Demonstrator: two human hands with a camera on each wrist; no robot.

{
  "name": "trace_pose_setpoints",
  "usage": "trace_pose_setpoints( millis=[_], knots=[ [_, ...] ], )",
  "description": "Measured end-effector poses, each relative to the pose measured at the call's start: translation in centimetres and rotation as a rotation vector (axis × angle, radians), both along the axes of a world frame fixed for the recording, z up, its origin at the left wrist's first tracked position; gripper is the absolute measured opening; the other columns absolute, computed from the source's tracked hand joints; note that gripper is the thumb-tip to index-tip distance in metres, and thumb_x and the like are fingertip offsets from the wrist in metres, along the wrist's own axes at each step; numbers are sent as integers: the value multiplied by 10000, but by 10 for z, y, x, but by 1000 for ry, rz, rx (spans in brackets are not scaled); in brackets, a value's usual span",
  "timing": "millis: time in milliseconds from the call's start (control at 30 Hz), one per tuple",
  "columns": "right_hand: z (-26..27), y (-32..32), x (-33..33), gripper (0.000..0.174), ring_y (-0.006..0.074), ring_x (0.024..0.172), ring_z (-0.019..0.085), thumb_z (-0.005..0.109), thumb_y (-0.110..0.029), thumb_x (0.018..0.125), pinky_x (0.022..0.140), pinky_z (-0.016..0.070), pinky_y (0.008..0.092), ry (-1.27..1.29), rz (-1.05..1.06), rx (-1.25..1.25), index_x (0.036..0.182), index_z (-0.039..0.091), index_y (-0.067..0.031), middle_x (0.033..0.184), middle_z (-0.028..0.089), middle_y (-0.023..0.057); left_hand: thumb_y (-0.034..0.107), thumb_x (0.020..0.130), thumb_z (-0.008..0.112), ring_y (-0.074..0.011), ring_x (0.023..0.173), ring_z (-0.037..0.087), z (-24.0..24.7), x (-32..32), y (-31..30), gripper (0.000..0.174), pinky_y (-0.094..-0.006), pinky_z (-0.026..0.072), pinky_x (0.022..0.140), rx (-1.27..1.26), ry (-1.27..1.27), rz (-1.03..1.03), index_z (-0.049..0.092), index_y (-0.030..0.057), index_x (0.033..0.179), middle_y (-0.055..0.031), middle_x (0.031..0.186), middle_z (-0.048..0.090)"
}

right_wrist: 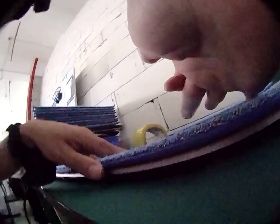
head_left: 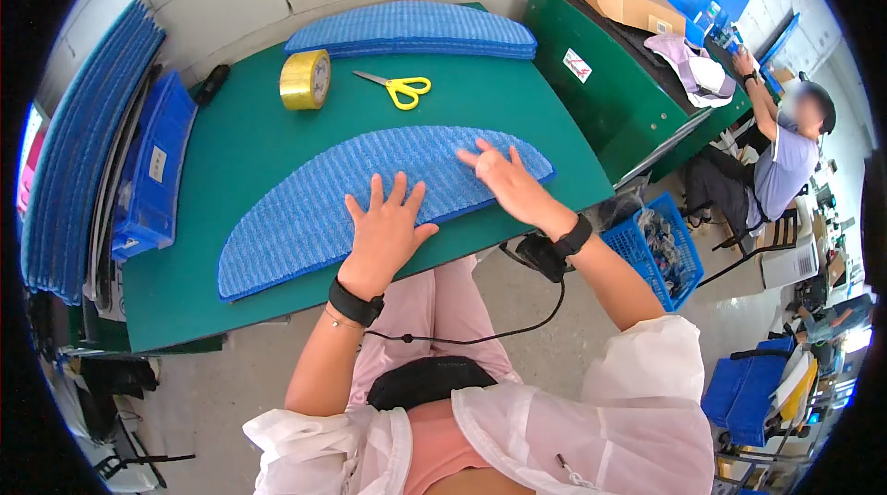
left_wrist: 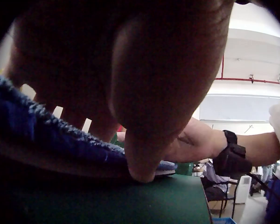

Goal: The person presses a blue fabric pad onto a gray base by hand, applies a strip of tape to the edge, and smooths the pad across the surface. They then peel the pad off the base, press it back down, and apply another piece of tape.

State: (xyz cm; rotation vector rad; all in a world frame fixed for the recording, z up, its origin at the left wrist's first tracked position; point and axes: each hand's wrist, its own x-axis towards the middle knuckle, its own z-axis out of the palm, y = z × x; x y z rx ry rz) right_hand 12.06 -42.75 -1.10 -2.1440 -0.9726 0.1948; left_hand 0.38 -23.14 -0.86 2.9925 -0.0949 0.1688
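Observation:
A blue ribbed half-round pad (head_left: 305, 209) lies on the green table (head_left: 185, 310), its straight edge toward the person. The left hand (head_left: 386, 227) rests on its near middle, fingers spread; in the left wrist view the thumb (left_wrist: 142, 163) reaches down past the pad's edge. Over the pad's right part is the right hand (head_left: 508, 183), fingers loosely spread; the right wrist view shows its fingertips (right_wrist: 189, 109) hanging just above the surface. That view also has the left hand (right_wrist: 67, 144) at the pad's edge. Neither hand grips anything.
Behind the pad stand a yellow tape roll (head_left: 305, 79), yellow scissors (head_left: 405, 90) and stacked blue pads (head_left: 411, 31). At left are a blue bin (head_left: 157, 167) and more pads (head_left: 83, 153). A green cabinet (head_left: 601, 79) and blue basket (head_left: 654, 250) are at right; a person sits beyond.

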Motion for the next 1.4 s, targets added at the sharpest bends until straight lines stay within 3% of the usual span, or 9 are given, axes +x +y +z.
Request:
trace_pose_setpoints(
  millis=[100, 267, 433, 600, 767, 967, 1033, 1200, 1400],
  knots=[
    [-9, 8, -9, 406, 280, 1289, 344, 377, -376, 952, 1021, 104, 639, -467, 21, -322, 1173, 520, -66, 1204, 545, 69, 369, 781, 645, -415, 1259, 340, 2, 1, 0, 606, -692, 310, 897, -4, 1, 12, 437, 139, 1301, -148, 1374, 378],
    [-9, 11, -11, 421, 265, 1278, 361, 372, -368, 949, 1015, 121, 639, -515, 1, -398, 1215, 500, -67, 1188, 546, 78, 365, 775, 652, -410, 1263, 337, 3, 0, 0, 609, -691, 309, 901, -19, 1, 5, 441, 140, 1300, -144, 1374, 378],
    [1, 2, 10, 544, 299, 1296, 317, 198, -434, 963, 1023, 104, 619, 217, 49, 156, 1308, 443, -92, 1219, 475, 123, 400, 742, 670, -385, 1241, 369, -5, 0, 1, 611, -684, 322, 888, 0, -72, 16, 481, 149, 1266, -112, 1330, 426],
    [-3, 18, -12, 438, 293, 1300, 316, 361, -362, 950, 1010, 112, 641, -323, 56, -293, 1231, 492, -53, 1133, 544, 134, 408, 744, 666, -385, 1249, 362, -6, 1, 1, 611, -687, 312, 894, -6, -71, 21, 482, 154, 1268, -114, 1333, 424],
    [-18, 23, -19, 428, 297, 1286, 340, 344, -374, 950, 1020, 127, 618, -580, 26, -297, 1131, 506, -21, 1112, 582, 142, 363, 778, 649, -416, 1261, 334, 2, 0, 0, 596, -702, 300, 896, -40, -5, 10, 445, 135, 1290, -142, 1367, 382],
    [-3, 13, 5, 493, 311, 1285, 334, 231, -419, 970, 1029, 121, 601, 321, 64, 246, 1129, 512, -46, 1223, 536, 138, 373, 776, 647, -408, 1257, 342, 1, 0, 0, 596, -698, 305, 896, 7, -6, 14, 447, 140, 1287, -138, 1371, 376],
    [-4, 21, -6, 516, 314, 1280, 338, 209, -424, 975, 1033, 119, 596, 4, 10, 39, 1121, 528, -47, 1272, 504, 135, 397, 763, 652, -394, 1256, 350, -5, 1, 0, 602, -693, 306, 893, 11, -32, 19, 459, 150, 1278, -126, 1354, 399],
    [-8, 36, -30, 426, 294, 1237, 407, 431, -357, 923, 1028, 169, 596, -655, 49, -333, 1133, 523, 2, 1222, 535, 127, 416, 749, 658, -381, 1251, 360, -8, 1, 1, 610, -691, 306, 888, 11, -70, 13, 470, 160, 1270, -110, 1337, 422],
    [-14, 30, -16, 423, 277, 1229, 418, 358, -346, 958, 1045, 142, 575, -269, 13, -126, 1205, 516, -42, 1209, 542, 119, 378, 735, 681, -379, 1243, 371, 3, -7, 15, 606, -676, 313, 900, -39, -108, -47, 475, 151, 1258, -115, 1332, 423]
  ],
)
